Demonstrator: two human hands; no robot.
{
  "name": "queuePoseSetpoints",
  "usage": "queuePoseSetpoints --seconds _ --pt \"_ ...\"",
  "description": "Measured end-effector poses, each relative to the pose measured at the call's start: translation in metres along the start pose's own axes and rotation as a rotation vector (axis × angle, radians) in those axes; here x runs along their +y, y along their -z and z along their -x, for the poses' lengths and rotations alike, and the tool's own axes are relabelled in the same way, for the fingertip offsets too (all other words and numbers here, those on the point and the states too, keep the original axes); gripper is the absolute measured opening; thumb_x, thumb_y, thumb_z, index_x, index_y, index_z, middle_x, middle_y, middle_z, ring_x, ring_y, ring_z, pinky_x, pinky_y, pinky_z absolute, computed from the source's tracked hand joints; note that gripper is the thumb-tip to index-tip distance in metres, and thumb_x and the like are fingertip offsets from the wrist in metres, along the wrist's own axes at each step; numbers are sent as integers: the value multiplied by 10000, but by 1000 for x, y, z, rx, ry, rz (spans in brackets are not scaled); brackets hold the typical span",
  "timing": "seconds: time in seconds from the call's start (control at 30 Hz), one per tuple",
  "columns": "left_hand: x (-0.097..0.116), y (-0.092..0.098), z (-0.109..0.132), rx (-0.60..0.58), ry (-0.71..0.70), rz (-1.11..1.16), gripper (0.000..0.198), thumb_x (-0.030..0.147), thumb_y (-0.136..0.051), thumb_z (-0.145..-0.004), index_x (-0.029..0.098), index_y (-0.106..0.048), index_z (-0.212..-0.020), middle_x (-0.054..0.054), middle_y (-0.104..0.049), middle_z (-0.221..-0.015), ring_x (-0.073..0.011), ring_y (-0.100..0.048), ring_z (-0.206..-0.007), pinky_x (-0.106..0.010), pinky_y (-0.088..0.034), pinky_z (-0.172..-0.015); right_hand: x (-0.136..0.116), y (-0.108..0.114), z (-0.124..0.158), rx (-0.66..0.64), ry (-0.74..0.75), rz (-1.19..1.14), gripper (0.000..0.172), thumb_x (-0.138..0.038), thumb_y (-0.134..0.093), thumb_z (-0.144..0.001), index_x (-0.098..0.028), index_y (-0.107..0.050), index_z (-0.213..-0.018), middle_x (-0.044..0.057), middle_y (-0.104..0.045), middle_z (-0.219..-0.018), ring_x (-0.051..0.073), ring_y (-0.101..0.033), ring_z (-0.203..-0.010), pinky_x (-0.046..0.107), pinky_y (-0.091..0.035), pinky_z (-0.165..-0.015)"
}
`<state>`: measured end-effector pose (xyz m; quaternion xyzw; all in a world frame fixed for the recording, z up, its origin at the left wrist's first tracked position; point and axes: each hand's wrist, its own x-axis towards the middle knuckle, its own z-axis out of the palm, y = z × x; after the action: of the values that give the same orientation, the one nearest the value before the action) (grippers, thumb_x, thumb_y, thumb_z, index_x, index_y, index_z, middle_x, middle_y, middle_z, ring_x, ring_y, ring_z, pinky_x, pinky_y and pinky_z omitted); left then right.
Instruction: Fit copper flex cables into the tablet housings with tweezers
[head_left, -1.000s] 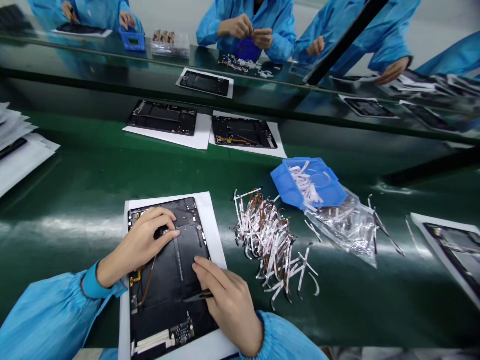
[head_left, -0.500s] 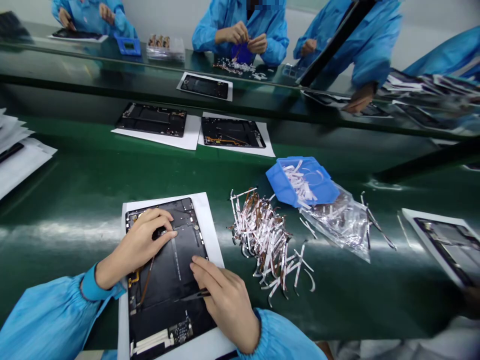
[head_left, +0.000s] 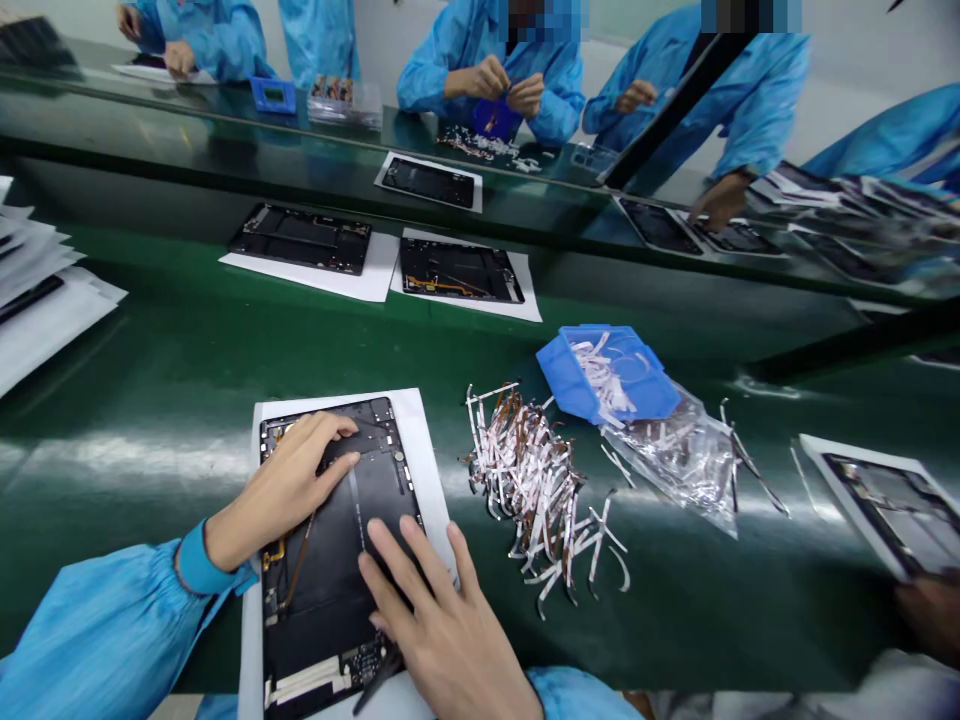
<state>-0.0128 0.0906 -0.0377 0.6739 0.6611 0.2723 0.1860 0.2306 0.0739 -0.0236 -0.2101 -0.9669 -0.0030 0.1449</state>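
Note:
A black tablet housing (head_left: 330,540) with its inner parts exposed lies on a white sheet (head_left: 420,430) in front of me. My left hand (head_left: 300,465) rests across its upper left part, thumb and forefinger apart, nothing visible between them. My right hand (head_left: 442,610) is spread over the lower right part, fingers stretched out. Dark tweezers (head_left: 379,682) stick out beneath its thumb side, seemingly kept against the palm; their other end is hidden. An orange-brown flex cable (head_left: 300,560) runs along the housing's left side. White strips (head_left: 304,685) sit at its bottom edge.
Right of the housing lies a heap of flex strips (head_left: 525,480). Behind it are a blue bin (head_left: 559,375) with white strips and a clear plastic bag (head_left: 697,480). More housings (head_left: 300,238) lie farther back. Stacked white sheets (head_left: 45,320) stand left. Co-workers in blue sit opposite.
My right hand has opened from a closed grip and spread its fingers over the housing. The tweezers have swung to point down-left. My left hand's thumb and forefinger have shifted slightly.

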Motion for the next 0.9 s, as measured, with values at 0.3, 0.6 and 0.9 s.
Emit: queuePoseSetpoints --seconds 0.3,0.6,0.9 --pt "8 16 1 139 -59 44 228 242 -405 -993 233 -612 -1086 -32 -682 -1058 -182 -632 -1008 -327 -497 -906 32 -14 -66 -50 -151 -118 298 -204 -521 -980 -176 -612 -1262 160 -323 -1581 346 -253 -1471 651 -270 -1145" --pt "-25 51 -23 69 19 -148 307 381 -481 -959 212 -596 -1189 -70 -635 -1135 -253 -579 -1074 -391 -453 -936 38 -29 -61 106 -112 -248 314 -145 -512 -963 -205 -620 -1252 145 -404 -1535 297 -309 -1451 614 -287 -1152" --pt "-25 47 -32 -11 60 -269 227 409 -500 -931 211 -594 -871 -34 -576 -821 -241 -531 -804 -376 -416 -753 36 -29 -61 -21 -77 -291 578 -24 -572 -822 -202 -532 -1371 156 -333 -1574 300 -240 -1482 602 -218 -1195"
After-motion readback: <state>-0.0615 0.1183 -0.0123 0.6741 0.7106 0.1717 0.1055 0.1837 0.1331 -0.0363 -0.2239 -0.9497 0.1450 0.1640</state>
